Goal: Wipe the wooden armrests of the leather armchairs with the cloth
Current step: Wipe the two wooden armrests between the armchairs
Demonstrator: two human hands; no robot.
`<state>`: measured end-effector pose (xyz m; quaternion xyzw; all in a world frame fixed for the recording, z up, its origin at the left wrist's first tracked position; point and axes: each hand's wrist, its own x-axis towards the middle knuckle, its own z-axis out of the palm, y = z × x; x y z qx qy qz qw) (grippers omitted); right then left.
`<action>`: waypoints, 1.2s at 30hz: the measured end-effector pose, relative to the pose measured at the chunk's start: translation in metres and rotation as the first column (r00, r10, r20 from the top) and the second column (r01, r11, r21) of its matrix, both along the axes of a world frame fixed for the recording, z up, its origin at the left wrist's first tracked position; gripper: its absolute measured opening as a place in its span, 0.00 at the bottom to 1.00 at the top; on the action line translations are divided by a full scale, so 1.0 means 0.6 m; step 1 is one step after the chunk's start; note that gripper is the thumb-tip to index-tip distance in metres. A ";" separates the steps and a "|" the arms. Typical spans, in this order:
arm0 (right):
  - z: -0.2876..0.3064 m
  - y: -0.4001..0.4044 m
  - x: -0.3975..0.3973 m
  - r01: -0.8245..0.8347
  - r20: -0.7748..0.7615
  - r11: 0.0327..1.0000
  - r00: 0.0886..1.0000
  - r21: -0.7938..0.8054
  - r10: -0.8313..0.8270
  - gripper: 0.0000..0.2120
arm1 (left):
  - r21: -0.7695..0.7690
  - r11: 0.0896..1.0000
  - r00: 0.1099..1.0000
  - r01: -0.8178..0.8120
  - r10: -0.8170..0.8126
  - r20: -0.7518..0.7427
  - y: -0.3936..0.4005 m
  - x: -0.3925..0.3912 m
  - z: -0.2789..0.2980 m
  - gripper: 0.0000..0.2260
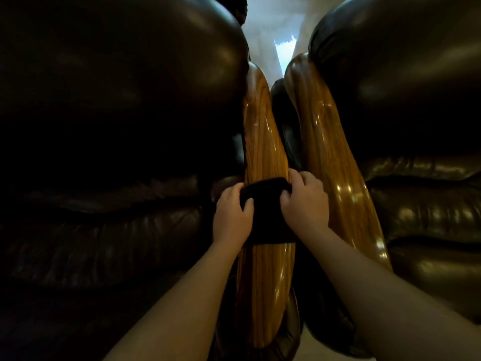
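Observation:
Two dark leather armchairs stand side by side, the left armchair (117, 105) and the right armchair (406, 100). Each has a glossy wooden armrest: the left chair's armrest (260, 131) runs down the middle, the right chair's armrest (328, 152) lies just right of it. A black cloth (265, 207) is draped across the left chair's armrest. My left hand (231, 217) grips the cloth's left side and my right hand (304, 201) grips its right side, both pressing it onto the wood.
A narrow gap separates the two armrests. A pale floor or wall (276, 27) shows beyond the chairs at the top. Light floor (315, 345) shows at the bottom between the chairs.

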<state>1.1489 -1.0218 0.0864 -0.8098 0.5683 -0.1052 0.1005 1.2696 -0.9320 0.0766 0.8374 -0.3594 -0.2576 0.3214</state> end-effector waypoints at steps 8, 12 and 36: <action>-0.073 0.046 0.000 -0.046 0.068 0.998 0.997 -0.034 0.048 0.22 | 0.033 0.994 0.971 0.107 -0.111 0.213 -0.016 -0.057 -0.076 0.26; -0.103 0.034 0.013 -0.075 0.078 0.997 0.994 -0.002 0.075 0.24 | 0.025 0.996 0.960 0.089 -0.093 0.264 -0.025 -0.056 -0.109 0.26; -0.071 -0.221 0.170 -0.160 0.123 0.983 0.981 0.090 0.148 0.27 | -0.074 0.994 0.911 0.077 -0.039 0.410 -0.272 0.090 -0.079 0.19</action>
